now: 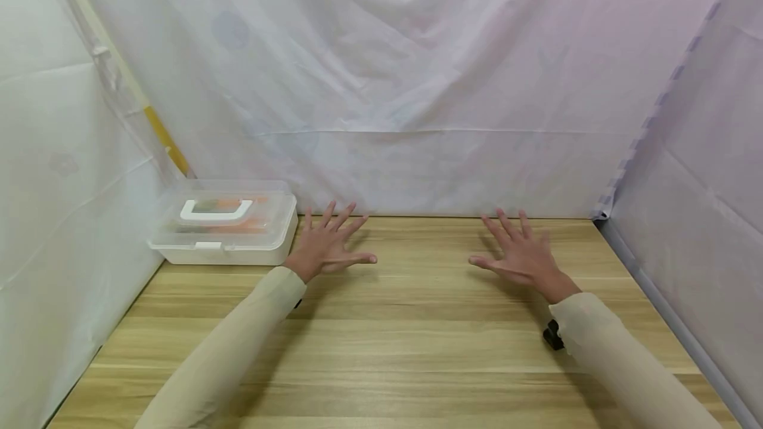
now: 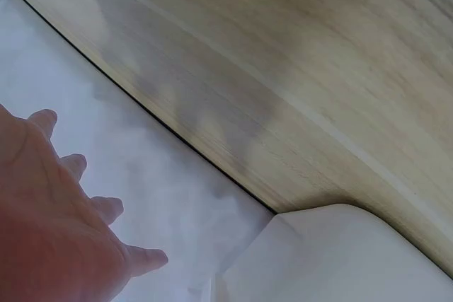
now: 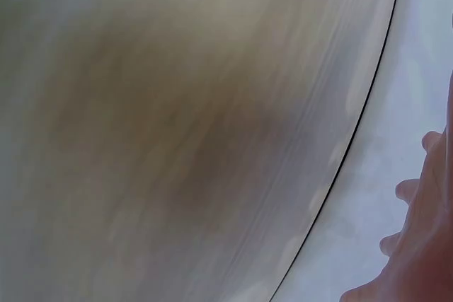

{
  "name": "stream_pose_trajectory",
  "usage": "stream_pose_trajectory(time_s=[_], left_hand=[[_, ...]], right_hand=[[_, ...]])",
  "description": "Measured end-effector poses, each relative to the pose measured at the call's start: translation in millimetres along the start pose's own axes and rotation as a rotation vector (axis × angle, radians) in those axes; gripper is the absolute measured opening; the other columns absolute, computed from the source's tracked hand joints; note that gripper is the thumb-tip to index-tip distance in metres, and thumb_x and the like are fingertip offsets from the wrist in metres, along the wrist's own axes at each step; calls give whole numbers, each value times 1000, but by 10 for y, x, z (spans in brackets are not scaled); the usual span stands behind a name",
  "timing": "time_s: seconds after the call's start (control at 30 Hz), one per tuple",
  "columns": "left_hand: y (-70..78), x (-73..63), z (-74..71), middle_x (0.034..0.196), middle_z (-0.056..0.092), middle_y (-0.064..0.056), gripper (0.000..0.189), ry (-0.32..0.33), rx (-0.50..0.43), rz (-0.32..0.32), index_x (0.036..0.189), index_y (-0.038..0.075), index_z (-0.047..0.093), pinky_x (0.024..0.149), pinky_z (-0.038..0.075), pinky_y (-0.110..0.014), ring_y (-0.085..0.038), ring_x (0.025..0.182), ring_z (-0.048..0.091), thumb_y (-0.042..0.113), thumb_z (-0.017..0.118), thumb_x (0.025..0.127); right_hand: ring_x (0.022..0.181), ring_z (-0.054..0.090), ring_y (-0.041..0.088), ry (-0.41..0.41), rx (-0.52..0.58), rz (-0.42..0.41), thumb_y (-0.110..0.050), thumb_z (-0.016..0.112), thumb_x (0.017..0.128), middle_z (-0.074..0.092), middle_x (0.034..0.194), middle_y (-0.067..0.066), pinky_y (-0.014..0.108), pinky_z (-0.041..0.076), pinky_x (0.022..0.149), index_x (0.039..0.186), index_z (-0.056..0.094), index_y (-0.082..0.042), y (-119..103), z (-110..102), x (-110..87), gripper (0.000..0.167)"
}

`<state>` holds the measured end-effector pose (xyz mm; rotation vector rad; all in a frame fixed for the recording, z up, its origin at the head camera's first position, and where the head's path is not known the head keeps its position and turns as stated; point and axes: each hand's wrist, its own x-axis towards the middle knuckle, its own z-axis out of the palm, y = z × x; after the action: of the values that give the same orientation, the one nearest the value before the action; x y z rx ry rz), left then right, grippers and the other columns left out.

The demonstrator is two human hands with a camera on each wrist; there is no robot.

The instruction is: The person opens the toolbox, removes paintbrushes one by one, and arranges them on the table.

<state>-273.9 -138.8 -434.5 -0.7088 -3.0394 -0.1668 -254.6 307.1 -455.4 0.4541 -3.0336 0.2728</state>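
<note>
Holding left hand (image 1: 324, 247) and right hand (image 1: 524, 260) wide, empty, above the table (image 1: 417, 330) — lidded box (image 1: 247, 255) just beside the left, probably stiff, light, slick-sided — best gripped by its handle (image 1: 208, 216).

Table (image 1: 417, 349) is tan, wood-grained; sleeves (image 1: 235, 343) beige; box (image 1: 223, 237) white; pole (image 1: 162, 132) cream and yellow; curtain (image 1: 405, 85) whitish, faintly printed.

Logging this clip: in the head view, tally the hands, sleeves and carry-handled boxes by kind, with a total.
Hands: 2 (left hand, right hand)
Sleeves: 2 (left sleeve, right sleeve)
Boxes: 1 (lidded box)
Total: 5
</note>
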Motion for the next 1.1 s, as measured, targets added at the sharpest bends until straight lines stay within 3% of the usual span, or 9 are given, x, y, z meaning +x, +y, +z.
stream_pose_trajectory(time_s=[0.63,0.83,1.1], left_hand=[[-118,-88,-2,183,17,-5,100,6,-36,-15,174,28,37,123,0,-82,-42,168,7,88,54,95],[-96,-130,-41,183,19,-7,103,38,-35,2,174,28,37,125,3,-79,-41,168,9,91,50,94],[9,-262,-126,183,18,-6,102,84,-39,8,174,29,37,127,1,-76,-38,169,7,88,54,93]], right_hand=[[162,1,61,-24,21,41,-79,60,99,14,182,20,95,3,110,179,15,-29,163,-45,-122,104],[162,3,61,-8,42,17,-79,62,98,17,181,20,96,8,108,177,23,-25,55,15,-64,104],[162,8,59,19,8,-55,-81,62,96,22,181,16,94,19,109,176,27,-25,-248,94,61,104]])
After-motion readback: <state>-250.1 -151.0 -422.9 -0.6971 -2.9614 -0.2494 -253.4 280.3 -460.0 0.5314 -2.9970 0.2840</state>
